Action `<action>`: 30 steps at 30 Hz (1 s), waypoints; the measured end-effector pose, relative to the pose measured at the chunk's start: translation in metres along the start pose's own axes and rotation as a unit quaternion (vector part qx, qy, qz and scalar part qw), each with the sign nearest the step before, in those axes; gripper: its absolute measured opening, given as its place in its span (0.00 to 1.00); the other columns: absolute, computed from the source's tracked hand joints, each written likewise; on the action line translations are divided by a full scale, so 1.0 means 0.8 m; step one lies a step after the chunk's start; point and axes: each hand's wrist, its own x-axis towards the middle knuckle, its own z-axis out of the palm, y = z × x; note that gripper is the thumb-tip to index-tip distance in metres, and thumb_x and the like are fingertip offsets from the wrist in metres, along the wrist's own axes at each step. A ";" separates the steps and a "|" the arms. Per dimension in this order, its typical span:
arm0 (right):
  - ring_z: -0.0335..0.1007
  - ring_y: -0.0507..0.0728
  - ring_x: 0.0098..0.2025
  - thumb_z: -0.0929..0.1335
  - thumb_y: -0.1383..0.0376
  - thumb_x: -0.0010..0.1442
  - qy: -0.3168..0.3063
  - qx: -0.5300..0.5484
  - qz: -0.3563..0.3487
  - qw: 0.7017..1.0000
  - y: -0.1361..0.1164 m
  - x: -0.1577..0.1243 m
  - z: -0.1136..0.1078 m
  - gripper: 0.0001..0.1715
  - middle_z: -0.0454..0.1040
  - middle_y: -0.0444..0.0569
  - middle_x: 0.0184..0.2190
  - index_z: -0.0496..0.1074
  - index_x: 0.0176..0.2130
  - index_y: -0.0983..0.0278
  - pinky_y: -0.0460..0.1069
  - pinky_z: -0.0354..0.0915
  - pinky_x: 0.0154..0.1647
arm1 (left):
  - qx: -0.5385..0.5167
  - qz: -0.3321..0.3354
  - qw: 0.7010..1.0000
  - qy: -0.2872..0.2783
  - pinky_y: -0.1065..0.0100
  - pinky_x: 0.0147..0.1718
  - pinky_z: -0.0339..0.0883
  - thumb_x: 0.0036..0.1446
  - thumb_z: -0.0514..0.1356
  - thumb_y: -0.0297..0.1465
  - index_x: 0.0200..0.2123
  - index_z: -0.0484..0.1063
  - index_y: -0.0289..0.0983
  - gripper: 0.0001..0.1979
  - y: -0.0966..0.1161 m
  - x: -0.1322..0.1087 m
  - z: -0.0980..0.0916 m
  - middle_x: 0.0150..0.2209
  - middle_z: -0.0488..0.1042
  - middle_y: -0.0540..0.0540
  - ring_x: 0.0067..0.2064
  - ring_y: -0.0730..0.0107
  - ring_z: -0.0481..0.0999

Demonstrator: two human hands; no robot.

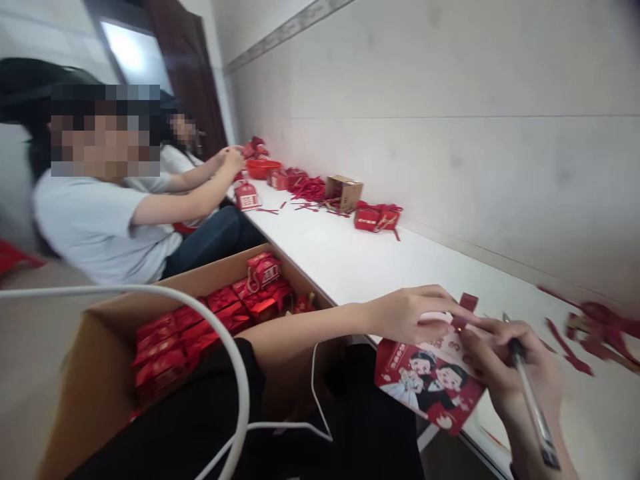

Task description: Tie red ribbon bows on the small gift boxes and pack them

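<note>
A red gift box [425,387] printed with a cartoon bridal couple hangs tilted at the table's near edge. My left hand [413,313] reaches over from the left, its fingers closed at the top of the box. From the right, my right hand [525,363] pinches the same top, where a short red ribbon [468,303] sticks up. A pen [533,400] with a clear barrel is also tucked between my right fingers, pointing away from me. The exact grip on the ribbon is partly hidden by the fingers.
A cardboard box [95,360] of red gift boxes stands at my left; a white cable [240,373] loops before it. Along the white table [340,260] lie a ribbon-tied red box [377,217], a small carton [345,192] and loose ribbons [600,333]. Two people sit further left.
</note>
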 end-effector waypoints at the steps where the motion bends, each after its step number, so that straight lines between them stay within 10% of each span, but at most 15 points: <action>1: 0.66 0.54 0.22 0.71 0.55 0.47 -0.016 0.015 0.013 1.000 -0.013 -0.011 0.009 0.20 0.74 0.53 0.32 0.56 0.25 0.60 0.47 0.57 0.18 | 0.003 -0.003 1.000 0.001 0.70 0.51 0.66 0.56 0.51 0.21 0.45 0.73 0.40 0.17 0.014 -0.017 -0.012 0.41 0.71 0.45 0.47 0.68 0.71; 8: 0.73 0.59 0.32 0.64 0.56 0.57 -0.224 0.107 -0.061 0.967 -0.066 -0.054 0.100 0.10 0.76 0.53 0.37 0.62 0.31 0.60 0.50 0.66 0.27 | 0.044 -0.187 0.970 0.147 0.65 0.44 0.69 0.52 0.54 0.24 0.44 0.74 0.38 0.16 0.068 -0.151 -0.089 0.42 0.73 0.43 0.43 0.65 0.74; 16: 0.71 0.68 0.36 0.58 0.40 0.52 -0.227 -0.199 -0.163 0.939 0.047 -0.027 0.142 0.31 0.73 0.62 0.41 0.62 0.38 0.63 0.61 0.65 0.37 | 0.130 -0.401 0.791 0.443 0.65 0.41 0.68 0.50 0.53 0.29 0.45 0.74 0.37 0.18 0.123 -0.301 -0.158 0.43 0.75 0.46 0.42 0.65 0.73; 25: 0.70 0.71 0.39 0.50 0.45 0.58 -0.234 -0.332 -0.262 0.876 0.121 -0.044 0.140 0.29 0.71 0.64 0.41 0.60 0.39 0.65 0.63 0.64 0.39 | 0.270 -0.435 0.737 0.441 0.63 0.48 0.66 0.53 0.55 0.34 0.45 0.73 0.36 0.17 0.148 -0.349 -0.161 0.41 0.74 0.45 0.43 0.65 0.73; 30: 0.70 0.70 0.40 0.51 0.45 0.57 -0.242 -0.351 -0.251 0.869 0.120 -0.042 0.138 0.30 0.71 0.64 0.41 0.61 0.40 0.66 0.63 0.63 0.41 | 0.187 -0.452 0.673 0.555 0.65 0.42 0.69 0.49 0.59 0.33 0.46 0.73 0.33 0.19 0.127 -0.380 -0.175 0.43 0.75 0.42 0.41 0.65 0.75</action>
